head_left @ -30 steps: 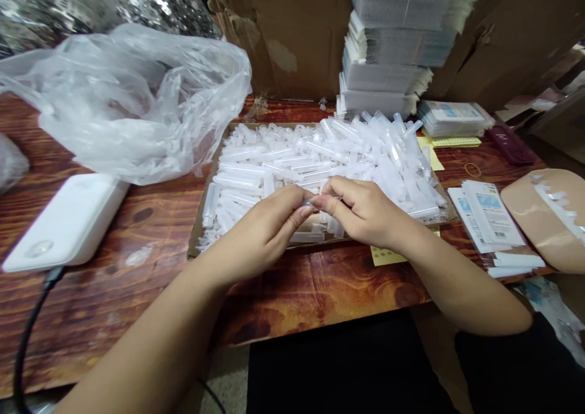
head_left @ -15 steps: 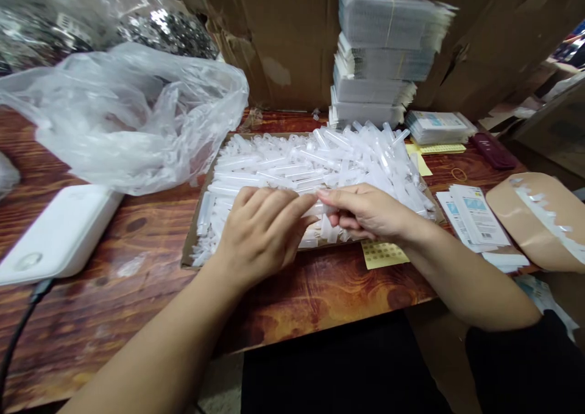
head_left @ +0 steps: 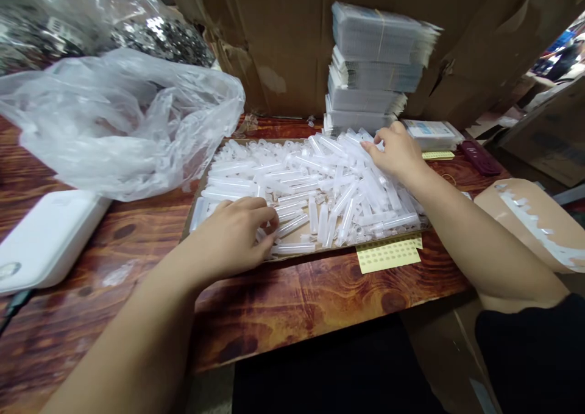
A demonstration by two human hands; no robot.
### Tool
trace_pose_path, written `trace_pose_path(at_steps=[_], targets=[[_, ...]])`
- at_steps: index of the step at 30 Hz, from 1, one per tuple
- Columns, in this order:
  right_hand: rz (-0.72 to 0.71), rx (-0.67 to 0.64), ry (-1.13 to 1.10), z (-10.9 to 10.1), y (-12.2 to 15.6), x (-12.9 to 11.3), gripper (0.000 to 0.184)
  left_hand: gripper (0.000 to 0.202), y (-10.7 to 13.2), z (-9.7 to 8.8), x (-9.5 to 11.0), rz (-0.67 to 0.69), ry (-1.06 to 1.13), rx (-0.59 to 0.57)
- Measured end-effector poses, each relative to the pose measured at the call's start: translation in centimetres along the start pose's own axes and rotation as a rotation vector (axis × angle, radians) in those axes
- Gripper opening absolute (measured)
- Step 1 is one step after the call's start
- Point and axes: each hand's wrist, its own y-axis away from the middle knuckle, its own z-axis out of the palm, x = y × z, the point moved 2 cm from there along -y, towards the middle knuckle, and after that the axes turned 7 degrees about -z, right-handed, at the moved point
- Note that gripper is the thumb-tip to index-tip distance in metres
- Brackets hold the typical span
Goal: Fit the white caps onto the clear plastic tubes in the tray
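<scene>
Apart they go: both hands, together half a second ago, now split across the cardboard tray (head_left: 299,236)! Beyond, at two o'clock, blue-and-white print on the packets (head_left: 429,128) is too small to read; at four o'clock, the yellow sheet (head_left: 387,256) shows rows of tiny, unreadable marks. Slim, frosted, whitish tubes (head_left: 295,179) heap up inside the tray. Right hand (head_left: 395,152) at two o'clock, grip slightly apart by the tubes; left hand (head_left: 242,231) at eight, fingers curled, grip impossible to tell.
</scene>
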Motion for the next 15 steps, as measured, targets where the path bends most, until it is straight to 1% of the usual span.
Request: trace_pose_path(at_steps=[2,4,6,7,9,12,13,15], targets=[[-0.078,0.052,-0.014,-0.6,0.3,-0.7,0.035,0.033,0.0,0.0,0.0,0.002,0.031,-0.021],[-0.178,0.094,-0.032,-1.5,1.0,-1.9,0.034,0.035,-0.1,-0.1,0.0,0.006,0.053,-0.029],[-0.304,0.074,-0.061,-2.3,2.0,-3.8,0.029,0.038,-0.1,-0.3,-0.2,-0.005,0.078,-0.022],[-0.385,0.039,-0.085,-2.6,2.6,-5.1,0.025,0.039,-0.1,-0.5,-0.3,-0.017,0.092,-0.013],[-0.570,-0.099,-0.149,-2.9,4.0,-7.8,0.019,0.039,0.0,-1.0,-0.9,-0.058,0.101,0.015],[-0.809,-0.384,-0.275,-2.5,6.1,-11.8,0.014,0.034,0.2,-1.8,-2.1,-0.142,0.075,0.013],[-0.862,-0.458,-0.302,-2.3,6.6,-12.9,0.016,0.032,0.3,-2.0,-2.5,-0.172,0.073,-0.005],[-0.922,-0.559,-0.302,-1.8,7.3,-14.6,0.022,0.033,0.5,-2.4,-3.3,-0.221,0.097,-0.053]])
